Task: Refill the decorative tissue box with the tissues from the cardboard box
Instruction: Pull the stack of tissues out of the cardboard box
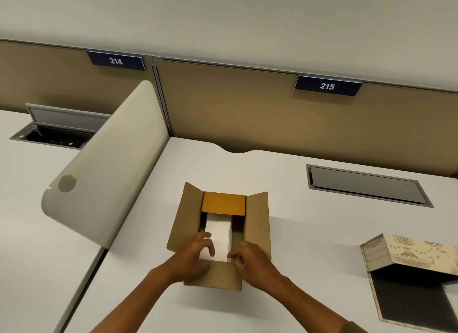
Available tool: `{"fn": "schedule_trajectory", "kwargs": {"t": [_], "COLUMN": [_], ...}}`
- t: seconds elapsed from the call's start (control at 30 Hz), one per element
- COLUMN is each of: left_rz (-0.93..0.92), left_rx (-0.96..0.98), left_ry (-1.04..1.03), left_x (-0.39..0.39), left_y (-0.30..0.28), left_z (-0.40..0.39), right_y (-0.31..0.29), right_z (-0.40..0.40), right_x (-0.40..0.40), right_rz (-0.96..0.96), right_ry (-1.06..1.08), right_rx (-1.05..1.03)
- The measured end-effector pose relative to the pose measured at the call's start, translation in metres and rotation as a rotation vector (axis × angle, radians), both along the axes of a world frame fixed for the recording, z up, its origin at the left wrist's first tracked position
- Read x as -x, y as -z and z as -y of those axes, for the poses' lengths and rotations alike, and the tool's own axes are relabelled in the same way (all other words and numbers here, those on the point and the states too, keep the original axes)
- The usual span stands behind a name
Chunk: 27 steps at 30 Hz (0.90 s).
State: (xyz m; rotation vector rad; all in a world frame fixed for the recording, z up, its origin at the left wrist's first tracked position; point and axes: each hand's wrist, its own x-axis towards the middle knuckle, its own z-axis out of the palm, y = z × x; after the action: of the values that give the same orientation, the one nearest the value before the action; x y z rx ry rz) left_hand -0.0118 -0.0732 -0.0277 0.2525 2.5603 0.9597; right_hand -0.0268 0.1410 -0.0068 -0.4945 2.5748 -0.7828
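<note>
reaching into the open cardboard box for the tissues

reaching into the cardboard box (pixel 257 223) from the near side, both hands are at the white stack of tissues (pixel 219 229) inside it. the left hand (pixel 195 255) has its fingers spread and bent, and the fingertips lie on the top of the stack at its near left part. the right hand (pixel 250 258) has the fingers curled at the near right corner of the stack, and the fingertips touch its edge. neither hand is closed around the tissues; i cannot tell if the stack is lifted at all. both hands are a little blurred.

the tissues sit deep in the middle of the box, with dark gaps on the left and right between the stack and the box walls. the box has all four flaps open: the left and right flaps stand outward, the far flap (pixel 224 203) is orange-yellow on its inner side and leans over the far end of the stack, and the near flap lies flat toward the person, under the wrists.

the box stands on a white desk (pixel 309 246). at the right, well apart from the box, the decorative tissue box (pixel 406 253) lies tilted on the desk, cream with a pale ornament pattern, and its dark inside is visible at the near side. far right in the desk is a closed grey cable hatch (pixel 366 186). at the left a rounded beige divider (pixel 106 174) separates the next desk. behind, on the brown partition, there are blue signs with 214 (pixel 116 60) and 215 (pixel 327 86).
</note>
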Motion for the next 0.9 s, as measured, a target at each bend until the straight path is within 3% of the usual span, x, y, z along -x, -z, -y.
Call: {"fn": "schedule_trajectory", "kwargs": {"t": [0.1,0.23,0.4,0.9], "left_rz": [0.106,0.387,0.492,0.560], "left_rx": [-0.149,-0.344,-0.401,-0.401], "left_ry": [-0.183,-0.364,-0.528,-0.639], "left_x": [0.022,0.047,0.070,0.081], "left_y": [-0.007,-0.008,0.005,0.034], "left_z": [-0.003,-0.013,-0.025,-0.034], "right_y": [0.004,0.017,0.029,0.064], "right_z": [0.012,0.031,0.048,0.071], "right_x": [0.023,0.048,0.067,0.076], "right_rz": [0.097,0.437,0.739,0.735], "right_ry": [0.210,0.414,0.662,0.831], "right_rx": [0.062,0.170,0.323,0.308]}}
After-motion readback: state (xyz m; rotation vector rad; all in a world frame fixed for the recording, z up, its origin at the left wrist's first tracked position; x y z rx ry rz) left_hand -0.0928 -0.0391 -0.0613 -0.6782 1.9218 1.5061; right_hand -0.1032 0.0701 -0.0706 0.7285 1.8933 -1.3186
